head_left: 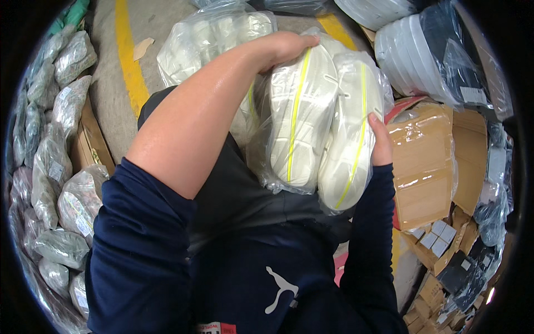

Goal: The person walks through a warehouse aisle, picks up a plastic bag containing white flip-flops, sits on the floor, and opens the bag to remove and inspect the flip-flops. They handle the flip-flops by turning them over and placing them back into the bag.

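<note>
I held two white shoe soles (pixel 328 128), each with a thin yellow-green stripe, sealed together in a clear plastic bag (pixel 267 161). They sat side by side in front of my chest, soles facing up toward me. Long axes ran near to far, tilted a little to the right at the far end; the stripes followed the same line.

My left hand (pixel 283 47) was curled over the far end of the left sole, fingers wrapped down out of sight, gripping it through the plastic. My right hand (pixel 380 142) was pressed against the right edge of the right sole, fingers closed on it, thumb side up.

Just beyond the pair, on the concrete floor (pixel 108 94), lay another bag of white soles (pixel 206 39). A yellow floor line (pixel 129 61) ran far to near on the left. More bagged pale soles (pixel 53 156) were stacked along the left edge. To the right stood a taped cardboard box (pixel 425 167), with a stack of white parts in plastic (pixel 406 47) farther off, and flattened cartons (pixel 445 250) near right.
</note>
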Demonstrator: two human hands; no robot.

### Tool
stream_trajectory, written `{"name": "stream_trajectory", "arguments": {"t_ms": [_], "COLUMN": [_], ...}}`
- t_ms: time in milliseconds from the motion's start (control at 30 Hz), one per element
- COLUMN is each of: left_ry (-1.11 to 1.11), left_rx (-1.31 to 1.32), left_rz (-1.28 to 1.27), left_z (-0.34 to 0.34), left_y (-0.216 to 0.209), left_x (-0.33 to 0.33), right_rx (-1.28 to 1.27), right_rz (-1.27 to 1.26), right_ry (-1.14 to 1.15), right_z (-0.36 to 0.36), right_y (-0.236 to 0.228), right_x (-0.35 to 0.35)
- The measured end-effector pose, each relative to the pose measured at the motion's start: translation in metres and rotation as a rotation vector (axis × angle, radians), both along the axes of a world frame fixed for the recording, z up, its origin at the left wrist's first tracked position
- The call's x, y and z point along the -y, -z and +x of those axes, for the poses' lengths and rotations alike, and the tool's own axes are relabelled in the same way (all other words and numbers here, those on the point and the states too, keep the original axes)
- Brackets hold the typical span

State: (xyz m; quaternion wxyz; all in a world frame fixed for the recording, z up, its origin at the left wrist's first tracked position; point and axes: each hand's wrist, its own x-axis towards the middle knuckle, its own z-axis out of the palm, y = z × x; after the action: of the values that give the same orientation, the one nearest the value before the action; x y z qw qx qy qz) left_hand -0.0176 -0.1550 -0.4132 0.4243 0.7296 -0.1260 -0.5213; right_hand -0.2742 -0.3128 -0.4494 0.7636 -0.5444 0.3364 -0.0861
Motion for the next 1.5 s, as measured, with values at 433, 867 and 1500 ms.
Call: {"name": "stream_trajectory", "arguments": {"t_ms": [433, 867, 1500], "left_ry": [-0.056, -0.123, -0.235], "left_rx": [0.172, 0.408, 0.497], "left_rz": [0.003, -0.158, -0.133], "left_z": [0.0, -0.042, -0.057], "left_y": [0.002, -0.046, -0.042], "left_x": [-0.003, -0.014, -0.015], "right_rx": [0.065, 0.212, 0.21], "right_rz": [-0.115, -0.453, -0.408], "right_ry": [0.099, 0.107, 0.091], "right_z": [-0.021, -0.032, -0.037], "right_y": [0.005, -0.045, -0.045], "right_x": [-0.009, -0.024, -0.021]}}
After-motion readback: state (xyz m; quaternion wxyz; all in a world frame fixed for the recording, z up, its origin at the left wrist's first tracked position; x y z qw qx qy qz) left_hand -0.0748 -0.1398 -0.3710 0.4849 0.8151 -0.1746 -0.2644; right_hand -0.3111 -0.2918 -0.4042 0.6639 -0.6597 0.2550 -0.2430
